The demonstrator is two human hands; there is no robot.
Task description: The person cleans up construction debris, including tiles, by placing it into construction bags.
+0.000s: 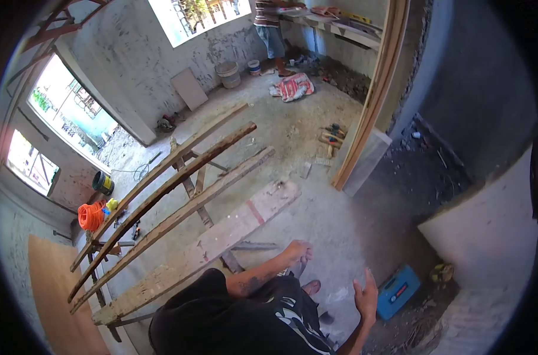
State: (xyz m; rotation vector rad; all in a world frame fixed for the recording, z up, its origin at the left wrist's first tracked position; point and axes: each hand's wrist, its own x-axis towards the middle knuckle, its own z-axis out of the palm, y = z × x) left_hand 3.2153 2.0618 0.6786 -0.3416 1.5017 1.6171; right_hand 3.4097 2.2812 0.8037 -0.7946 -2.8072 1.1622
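The right grip (pixel 366 296) is spread near the blue case (pixel 397 294) on the floor (pixel 334 228); the left grip (pixel 298 252) curls, whether around anything I cannot tell. The case looks stiff, probably heavy, best held by opposite edges.

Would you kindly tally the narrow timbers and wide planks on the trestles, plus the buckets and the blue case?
Narrow timbers: 3
Wide plank: 1
Buckets: 3
Blue case: 1
Total: 8
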